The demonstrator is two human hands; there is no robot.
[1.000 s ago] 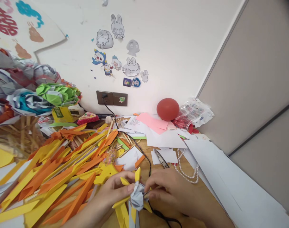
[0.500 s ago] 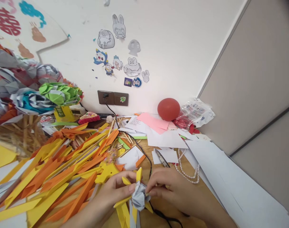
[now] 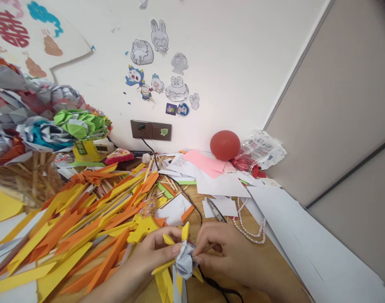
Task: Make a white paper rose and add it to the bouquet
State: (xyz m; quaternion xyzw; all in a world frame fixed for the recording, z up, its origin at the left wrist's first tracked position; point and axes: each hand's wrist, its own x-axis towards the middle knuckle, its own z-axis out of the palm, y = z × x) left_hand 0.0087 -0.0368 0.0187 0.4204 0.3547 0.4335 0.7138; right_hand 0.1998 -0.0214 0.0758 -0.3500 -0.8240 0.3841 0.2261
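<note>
My left hand (image 3: 164, 248) is closed around a folded paper flower (image 3: 184, 263), with its thumb on the grey-white crumpled centre. Yellow folded strips (image 3: 164, 284) stick out around that centre, some upward and some down toward the table. At the flower's right side my right hand (image 3: 217, 248) pinches the grey paper between thumb and forefinger. Something thin and brown shows among the right fingers, too small to name surely. A yellow star-like piece (image 3: 143, 229) with clear beads lies just beyond my left hand.
Orange and yellow folded strips (image 3: 75, 227) cover the left of the table. A paper-flower bouquet (image 3: 81, 124) stands behind them. A craft knife (image 3: 215, 209), bead string (image 3: 254, 240), white sheets (image 3: 306, 235) and red balloon (image 3: 225, 145) lie right. A black cable (image 3: 192, 198) runs behind my hands.
The right fingers have shifted slightly at the flower's right side, and the thin brown thing shows more among them. The left hand keeps its hold almost unmoved.
</note>
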